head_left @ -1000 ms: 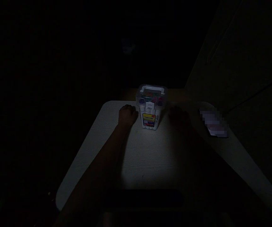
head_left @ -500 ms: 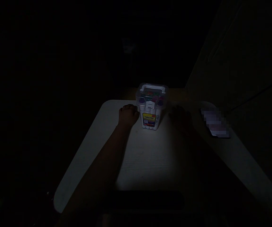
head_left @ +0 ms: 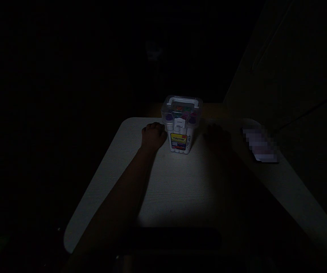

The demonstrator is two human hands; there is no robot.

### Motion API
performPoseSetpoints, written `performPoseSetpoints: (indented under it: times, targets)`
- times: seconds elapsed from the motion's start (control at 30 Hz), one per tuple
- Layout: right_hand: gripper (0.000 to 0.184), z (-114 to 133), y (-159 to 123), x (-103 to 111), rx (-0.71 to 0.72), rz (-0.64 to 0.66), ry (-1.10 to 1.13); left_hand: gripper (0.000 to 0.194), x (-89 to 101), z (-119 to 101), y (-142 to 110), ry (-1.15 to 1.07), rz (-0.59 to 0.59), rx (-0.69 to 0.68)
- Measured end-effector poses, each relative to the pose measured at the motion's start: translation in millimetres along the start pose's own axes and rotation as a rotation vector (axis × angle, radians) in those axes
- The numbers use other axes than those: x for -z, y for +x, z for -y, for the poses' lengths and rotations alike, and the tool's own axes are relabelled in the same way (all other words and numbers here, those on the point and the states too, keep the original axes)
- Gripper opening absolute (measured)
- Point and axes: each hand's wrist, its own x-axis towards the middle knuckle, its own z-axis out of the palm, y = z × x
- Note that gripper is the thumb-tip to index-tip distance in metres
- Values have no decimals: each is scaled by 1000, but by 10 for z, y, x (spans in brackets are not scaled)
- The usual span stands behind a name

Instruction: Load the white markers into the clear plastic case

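Observation:
A clear plastic box of markers [head_left: 179, 141] stands upright on the white table [head_left: 177, 185], its transparent lid on and a white handle lying across the top. White marker barrels and coloured caps show through the walls, and a yellow and dark label faces me. Just left of the box, my left hand [head_left: 153, 136] rests palm down on the table, holding nothing; whether it touches the box is hard to make out. To the box's right, my right hand [head_left: 217, 137] lies in deep shadow, apart from it, its fingers faintly visible and loosely spread.
A phone [head_left: 261, 146] with a blurred lit screen lies at the table's right edge. Beyond it rises a dark wall [head_left: 300, 76] with a cable [head_left: 314, 110]. The surroundings are nearly black, and shadow covers the table's near and right parts.
The view has tilted slightly, so the table and box appear a little higher. Both hands keep their places beside the marker box.

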Motion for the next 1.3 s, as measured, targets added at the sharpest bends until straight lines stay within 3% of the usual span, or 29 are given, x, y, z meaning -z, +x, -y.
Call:
performPoseSetpoints:
  times: [0.43, 1.3]
  targets:
    - [65, -47, 75, -121, 6, -23, -56, 41, -28, 2, 9, 71, 3, 22]
    - [66, -30, 49, -77, 11, -16, -54, 41, -31, -9, 12, 77, -3, 30]
